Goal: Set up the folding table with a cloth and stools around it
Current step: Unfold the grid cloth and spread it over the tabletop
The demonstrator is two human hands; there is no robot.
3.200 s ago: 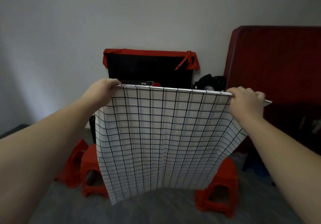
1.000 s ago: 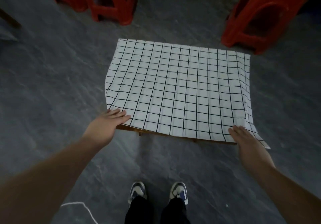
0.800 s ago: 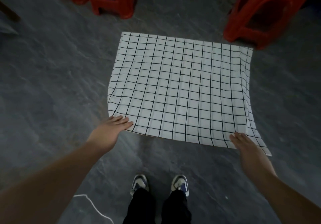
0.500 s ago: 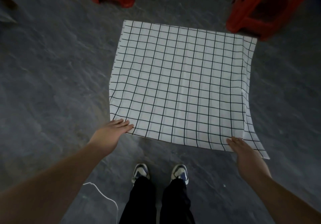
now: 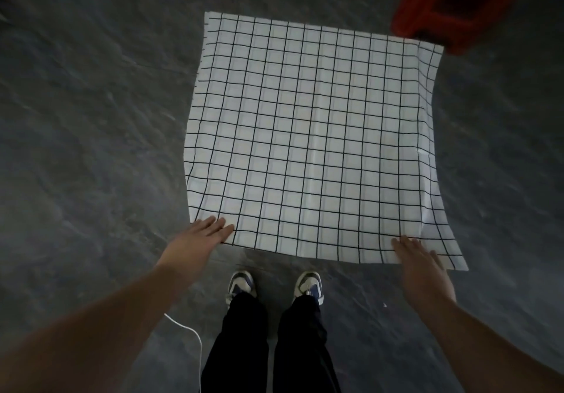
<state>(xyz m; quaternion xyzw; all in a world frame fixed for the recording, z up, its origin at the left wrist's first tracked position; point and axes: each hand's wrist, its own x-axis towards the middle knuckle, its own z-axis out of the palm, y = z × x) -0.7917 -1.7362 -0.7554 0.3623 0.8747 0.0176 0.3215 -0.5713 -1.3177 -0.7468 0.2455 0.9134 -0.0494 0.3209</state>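
Item: checked cloth (image 5: 314, 139), spread flat over the low surface, which it hides entirely. Left hand (image 5: 198, 240) and right hand (image 5: 422, 266), fingers straight, press its near edge. Step: smoothing. Next, likely: bring the red stools (image 5: 451, 5) beyond the cloth around it. Grey stone-look floor (image 5: 91, 118).

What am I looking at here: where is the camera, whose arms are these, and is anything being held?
The camera sits on a person's head, looking down past their shoes. The white cloth with a black grid lies spread over a low table that it hides completely. The left hand and right hand lie flat, fingers straight, on the cloth's near corners; neither has a grip on anything. Red plastic stools stand on the grey floor beyond. A white cord trails beside the legs.
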